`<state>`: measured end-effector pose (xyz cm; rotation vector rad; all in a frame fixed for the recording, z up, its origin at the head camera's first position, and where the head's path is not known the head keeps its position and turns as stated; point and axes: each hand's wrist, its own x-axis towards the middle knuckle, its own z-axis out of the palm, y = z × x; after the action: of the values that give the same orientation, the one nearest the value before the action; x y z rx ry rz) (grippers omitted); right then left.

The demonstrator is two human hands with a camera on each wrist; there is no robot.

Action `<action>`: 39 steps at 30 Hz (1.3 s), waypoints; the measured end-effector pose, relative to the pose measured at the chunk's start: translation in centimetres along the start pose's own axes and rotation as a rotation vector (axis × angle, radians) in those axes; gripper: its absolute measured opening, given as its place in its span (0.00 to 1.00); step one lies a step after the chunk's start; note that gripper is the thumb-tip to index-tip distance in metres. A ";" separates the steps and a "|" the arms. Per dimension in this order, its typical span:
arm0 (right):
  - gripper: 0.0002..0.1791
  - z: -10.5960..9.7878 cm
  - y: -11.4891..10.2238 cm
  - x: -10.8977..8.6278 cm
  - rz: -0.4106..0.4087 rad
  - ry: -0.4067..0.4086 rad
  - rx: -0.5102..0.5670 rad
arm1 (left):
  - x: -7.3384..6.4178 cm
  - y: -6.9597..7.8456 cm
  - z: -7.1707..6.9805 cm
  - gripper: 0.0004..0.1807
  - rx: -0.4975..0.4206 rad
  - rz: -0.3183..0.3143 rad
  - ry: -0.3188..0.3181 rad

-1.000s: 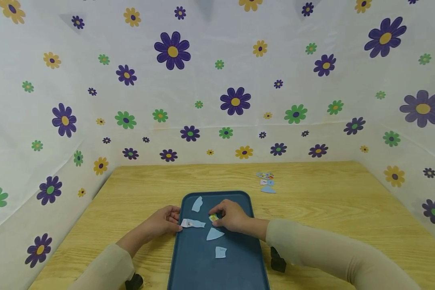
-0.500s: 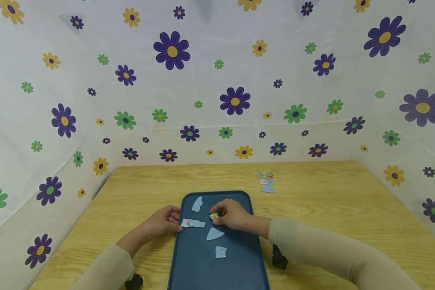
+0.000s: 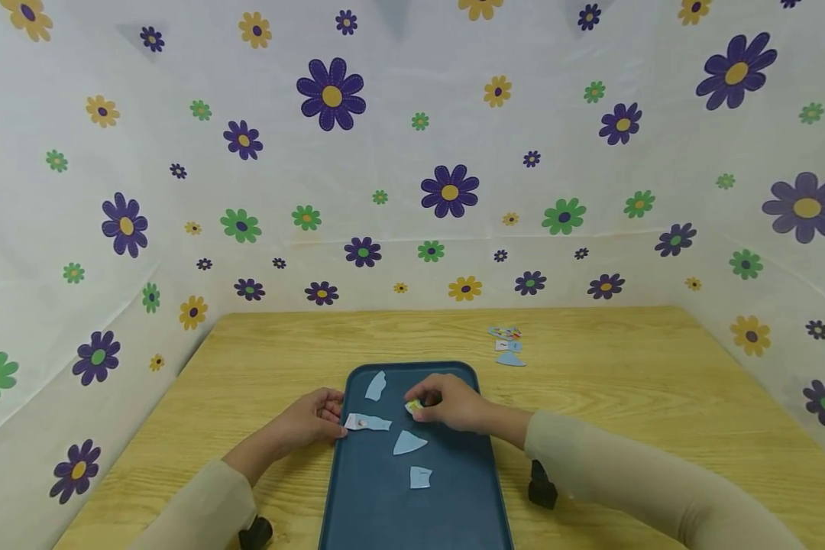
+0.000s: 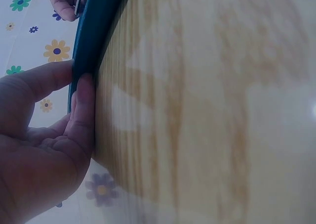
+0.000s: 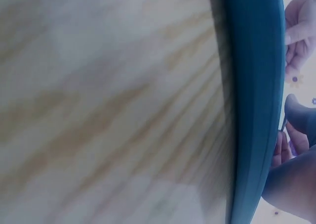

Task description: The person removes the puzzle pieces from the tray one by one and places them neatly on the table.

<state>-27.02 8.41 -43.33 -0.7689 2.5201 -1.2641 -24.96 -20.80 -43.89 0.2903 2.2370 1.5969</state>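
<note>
My right hand (image 3: 454, 402) pinches a small flat cut-out piece (image 3: 414, 406) with yellow and green print, over the upper part of the dark blue tray (image 3: 447, 504). Thumb and fingers of my left hand (image 3: 309, 420) hold the tray's left rim; the left wrist view shows that hand (image 4: 54, 120) close up. Flat light-blue pieces lie on the tray: a curved one (image 3: 376, 386) at the far left, a long one (image 3: 374, 423) with a small picture by the left rim, a pointed one (image 3: 409, 442) mid-tray and a squarish one (image 3: 420, 478) nearer the front.
Behind the tray to the right, a few more cut-out pieces lie on the wooden table (image 3: 626, 397): a colourful one (image 3: 505, 333), a printed one (image 3: 509, 346) and a light-blue one (image 3: 510, 359). A flower-patterned white cloth (image 3: 385, 153) surrounds the table.
My right hand has shifted a little to the right with the pinched piece, which has turned slightly. The left hand stays on the tray rim, and the pieces on the tray lie as before.
</note>
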 end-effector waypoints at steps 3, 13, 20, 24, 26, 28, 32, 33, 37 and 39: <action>0.14 -0.4 0.4 0.0 -0.019 0.005 0.003 | 0.0 0.1 0.0 0.35 -0.001 -0.003 0.003; 0.16 -2.1 1.1 -0.7 -0.026 0.025 0.047 | 0.1 0.2 0.2 0.34 0.000 -0.015 0.018; 0.17 -3.5 1.7 -1.3 -0.016 0.041 0.113 | 0.1 0.2 0.2 0.35 0.028 -0.018 0.025; 0.18 -4.2 2.2 -1.8 -0.014 0.046 0.105 | 0.1 0.1 0.3 0.36 0.039 -0.029 0.032; 0.18 -4.6 2.4 -2.1 -0.012 0.052 0.101 | 0.0 0.1 0.3 0.36 0.041 -0.029 0.030; 0.18 -5.0 2.6 -2.4 -0.009 0.059 0.100 | 0.0 0.2 0.3 0.36 0.037 -0.028 0.023; 0.18 -5.9 2.9 -3.1 -0.002 0.069 0.129 | 0.1 0.1 0.3 0.36 0.030 -0.026 0.016; 0.18 -6.2 3.0 -3.2 -0.003 0.073 0.131 | 0.1 0.1 0.3 0.36 0.031 -0.026 0.014; 0.18 -7.1 3.7 -3.8 0.015 0.099 0.129 | 0.2 -0.1 0.2 0.36 0.027 -0.032 0.021; 0.18 -7.5 4.2 -4.0 0.025 0.109 0.120 | 0.3 -0.2 0.2 0.36 0.031 -0.034 0.026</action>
<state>-28.27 17.72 -42.32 -0.6557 2.5012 -1.4708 -25.11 -20.63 -44.14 0.2406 2.2761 1.5582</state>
